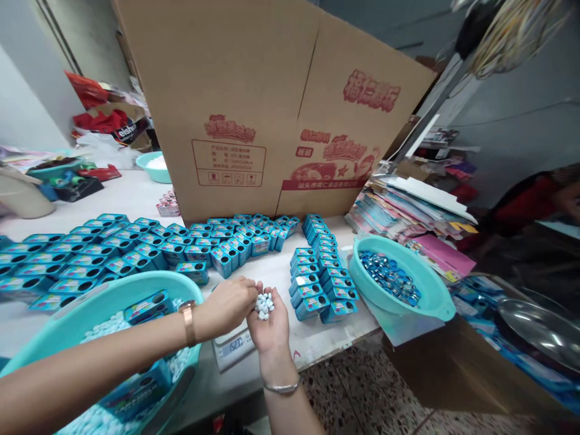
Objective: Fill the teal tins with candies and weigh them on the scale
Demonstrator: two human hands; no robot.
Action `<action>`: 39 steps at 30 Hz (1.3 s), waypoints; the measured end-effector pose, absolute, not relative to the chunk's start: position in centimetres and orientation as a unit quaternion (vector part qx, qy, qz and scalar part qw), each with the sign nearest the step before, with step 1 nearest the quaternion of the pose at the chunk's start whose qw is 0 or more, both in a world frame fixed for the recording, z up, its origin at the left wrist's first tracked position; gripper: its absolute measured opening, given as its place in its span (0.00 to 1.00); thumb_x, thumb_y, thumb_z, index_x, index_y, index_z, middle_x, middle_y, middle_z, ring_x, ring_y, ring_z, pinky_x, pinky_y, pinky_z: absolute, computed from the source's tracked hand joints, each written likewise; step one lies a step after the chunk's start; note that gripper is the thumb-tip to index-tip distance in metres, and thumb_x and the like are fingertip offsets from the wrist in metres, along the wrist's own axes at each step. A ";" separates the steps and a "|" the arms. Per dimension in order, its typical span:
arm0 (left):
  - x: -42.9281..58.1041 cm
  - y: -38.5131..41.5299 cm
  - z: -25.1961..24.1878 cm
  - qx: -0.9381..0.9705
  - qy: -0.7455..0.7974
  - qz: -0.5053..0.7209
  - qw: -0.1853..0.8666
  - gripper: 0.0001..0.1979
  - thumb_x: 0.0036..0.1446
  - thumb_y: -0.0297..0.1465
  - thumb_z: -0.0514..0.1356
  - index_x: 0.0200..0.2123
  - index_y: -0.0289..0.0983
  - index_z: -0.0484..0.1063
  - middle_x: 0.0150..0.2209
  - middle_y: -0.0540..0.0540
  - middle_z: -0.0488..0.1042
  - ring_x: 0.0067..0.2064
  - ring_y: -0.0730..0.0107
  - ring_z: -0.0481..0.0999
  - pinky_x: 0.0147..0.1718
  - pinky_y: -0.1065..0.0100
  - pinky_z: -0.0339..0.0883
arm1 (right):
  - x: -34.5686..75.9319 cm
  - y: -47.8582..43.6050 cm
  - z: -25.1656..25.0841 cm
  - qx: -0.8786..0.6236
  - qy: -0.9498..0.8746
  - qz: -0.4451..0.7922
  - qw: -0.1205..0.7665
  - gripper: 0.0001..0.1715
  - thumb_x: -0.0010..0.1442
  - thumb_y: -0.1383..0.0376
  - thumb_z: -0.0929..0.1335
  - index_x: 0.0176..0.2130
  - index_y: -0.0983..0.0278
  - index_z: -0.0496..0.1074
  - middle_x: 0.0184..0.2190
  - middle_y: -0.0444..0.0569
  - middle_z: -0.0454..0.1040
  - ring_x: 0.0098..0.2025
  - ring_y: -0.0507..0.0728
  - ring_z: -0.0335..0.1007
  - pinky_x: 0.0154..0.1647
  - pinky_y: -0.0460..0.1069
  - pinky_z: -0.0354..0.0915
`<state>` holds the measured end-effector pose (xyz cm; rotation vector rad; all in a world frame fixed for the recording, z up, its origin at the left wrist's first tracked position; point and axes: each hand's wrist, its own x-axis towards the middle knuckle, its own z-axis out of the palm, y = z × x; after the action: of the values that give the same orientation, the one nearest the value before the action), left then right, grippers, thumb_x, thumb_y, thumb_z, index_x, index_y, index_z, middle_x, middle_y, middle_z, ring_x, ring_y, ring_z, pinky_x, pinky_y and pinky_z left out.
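A: Where're the white pellets point(263, 306)?
B: Small heap in the R hand point(272, 331), palm up, cupped, fingers curled a bit to hold 'em. Metal bracelet point(281, 386) on that wrist.
A: And the L hand point(233, 308)?
B: Back turned up, fingers bent & bunched at the rim of the R palm, touching. Can't tell if anything's pinched; fingertips partly hid. Watch point(187, 320) on wrist.
A: Just under?
B: Digital scale point(235, 348), partly covered by hands; display lit, digits unclear.
A: L side?
B: Big turq. tub point(149, 281) w/ loose pale pellets + a few blue boxes point(140, 389) lying in it, forearm across. Behind it, many more boxes point(194, 272) on the white table point(277, 266), dark round hole in tops.
A: R side?
B: Box rows point(312, 302) near R hand, then turq. basin point(435, 302) of shiny blue discs point(389, 278).
A: Back?
B: Lg. printed carton point(240, 66), upright; paper stack point(408, 199) to its R.
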<state>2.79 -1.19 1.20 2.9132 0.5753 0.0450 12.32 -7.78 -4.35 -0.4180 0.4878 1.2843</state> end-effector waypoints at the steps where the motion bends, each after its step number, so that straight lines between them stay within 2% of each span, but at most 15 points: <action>1: 2.4 -0.7 1.7 0.973 0.196 0.021 0.122 0.07 0.58 0.28 0.54 0.32 0.38 0.72 0.36 0.47 0.75 0.38 0.66 0.72 0.36 0.68 0.64 | 12.5 -7.9 -4.4 -0.185 0.218 0.595 0.751 0.10 0.58 0.68 0.63 0.27 0.66 0.69 0.28 0.48 0.77 0.36 0.50 0.75 0.38 0.46 0.70; 4: 1.3 0.9 2.8 0.955 0.241 0.027 0.173 0.09 0.59 0.34 0.53 0.35 0.40 0.73 0.34 0.49 0.75 0.36 0.69 0.72 0.34 0.70 0.63 | 13.3 -8.2 -4.8 -0.168 0.202 0.602 0.754 0.07 0.57 0.67 0.64 0.28 0.65 0.69 0.30 0.49 0.77 0.41 0.54 0.75 0.42 0.52 0.70; 10: 0.2 2.5 1.3 0.967 0.237 0.002 0.089 0.10 0.60 0.33 0.51 0.34 0.41 0.73 0.36 0.46 0.72 0.41 0.64 0.70 0.37 0.66 0.62 | 16.2 -9.0 -5.6 -0.162 0.232 0.551 0.785 0.08 0.57 0.66 0.64 0.27 0.65 0.69 0.29 0.48 0.77 0.41 0.54 0.75 0.44 0.53 0.70; 13: 0.0 2.7 0.1 0.969 0.232 -0.006 0.081 0.09 0.57 0.34 0.55 0.40 0.41 0.71 0.39 0.45 0.71 0.44 0.62 0.69 0.40 0.65 0.62 | 17.4 -9.6 -5.8 -0.166 0.242 0.527 0.797 0.09 0.58 0.66 0.63 0.28 0.65 0.69 0.30 0.49 0.77 0.40 0.54 0.75 0.43 0.53 0.71; 17: -0.3 3.2 -1.2 0.976 0.212 -0.018 0.050 0.29 0.44 0.33 0.65 0.51 0.40 0.64 0.48 0.42 0.68 0.49 0.56 0.66 0.47 0.60 0.59 | 18.6 -10.5 -6.2 -0.181 0.251 0.501 0.808 0.09 0.58 0.67 0.63 0.27 0.66 0.69 0.28 0.48 0.77 0.39 0.54 0.76 0.42 0.52 0.71; 18: -0.3 3.4 -1.5 0.979 0.197 -0.032 0.042 0.29 0.42 0.31 0.66 0.50 0.41 0.65 0.48 0.43 0.69 0.49 0.56 0.67 0.48 0.58 0.57 | 19.0 -10.7 -6.4 -0.183 0.254 0.495 0.810 0.09 0.58 0.67 0.63 0.27 0.66 0.69 0.28 0.48 0.77 0.38 0.54 0.76 0.42 0.52 0.72; 19: -0.2 3.6 -1.8 0.981 0.185 -0.048 0.039 0.24 0.42 0.30 0.65 0.46 0.41 0.68 0.45 0.44 0.71 0.47 0.56 0.69 0.48 0.58 0.56 | 19.4 -11.1 -6.6 -0.184 0.256 0.490 0.813 0.09 0.58 0.67 0.64 0.27 0.66 0.69 0.27 0.47 0.77 0.38 0.53 0.76 0.42 0.52 0.72; 22: 1.3 4.5 -1.4 0.976 0.194 -0.077 0.059 0.06 0.48 0.33 0.60 0.33 0.41 0.70 0.33 0.48 0.74 0.37 0.62 0.73 0.41 0.63 0.59 | 21.1 -12.4 -7.3 -0.186 0.255 0.476 0.821 0.08 0.57 0.68 0.64 0.27 0.66 0.70 0.27 0.47 0.77 0.37 0.52 0.76 0.41 0.51 0.72; 24: 3.3 5.5 0.0 0.969 0.230 -0.052 0.075 0.08 0.53 0.38 0.57 0.33 0.40 0.69 0.31 0.49 0.73 0.33 0.64 0.72 0.33 0.67 0.59 | 22.5 -13.5 -7.6 -0.185 0.255 0.460 0.830 0.08 0.57 0.69 0.64 0.27 0.66 0.71 0.27 0.47 0.77 0.37 0.52 0.76 0.41 0.51 0.72; 26: 6.4 6.6 2.0 0.965 0.252 0.012 0.071 0.13 0.56 0.42 0.54 0.38 0.39 0.69 0.32 0.48 0.74 0.32 0.64 0.72 0.29 0.69 0.58 | 23.9 -14.6 -7.8 -0.184 0.260 0.439 0.840 0.09 0.57 0.69 0.64 0.26 0.66 0.71 0.27 0.47 0.78 0.37 0.52 0.76 0.40 0.51 0.72; 28: 10.3 7.8 3.7 0.962 0.254 0.088 0.054 0.18 0.58 0.42 0.52 0.45 0.36 0.66 0.38 0.45 0.74 0.37 0.63 0.73 0.33 0.68 0.60 | 25.2 -15.6 -7.8 -0.185 0.264 0.422 0.847 0.09 0.57 0.70 0.64 0.27 0.66 0.71 0.27 0.46 0.78 0.36 0.52 0.76 0.40 0.50 0.73; 31: 16.9 9.3 4.3 0.959 0.245 0.133 0.047 0.20 0.63 0.38 0.48 0.55 0.35 0.59 0.45 0.42 0.71 0.44 0.60 0.72 0.40 0.64 0.62 | 26.6 -16.8 -7.8 -0.198 0.259 0.402 0.856 0.07 0.55 0.71 0.65 0.28 0.65 0.72 0.28 0.46 0.78 0.36 0.51 0.76 0.40 0.50 0.73; 35: 24.5 10.5 1.2 0.963 0.234 0.116 0.064 0.17 0.62 0.37 0.54 0.51 0.35 0.64 0.47 0.43 0.70 0.45 0.64 0.72 0.43 0.58 0.68 | 29.0 -18.7 -9.3 -0.239 0.249 0.374 0.861 0.07 0.51 0.74 0.67 0.25 0.65 0.72 0.28 0.46 0.78 0.35 0.52 0.76 0.38 0.50 0.74; 39: 28.6 11.0 -3.1 0.967 0.227 0.069 0.096 0.16 0.60 0.36 0.57 0.49 0.35 0.66 0.48 0.44 0.69 0.46 0.62 0.72 0.43 0.58 0.69 | 32.3 -21.0 -11.6 -0.261 0.275 0.381 0.843 0.12 0.49 0.79 0.66 0.22 0.64 0.70 0.24 0.45 0.77 0.33 0.54 0.77 0.35 0.50 0.75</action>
<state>28.60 11.02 -3.10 2.8648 0.6725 0.2030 32.32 -21.01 -11.58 -0.5515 0.5802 0.8034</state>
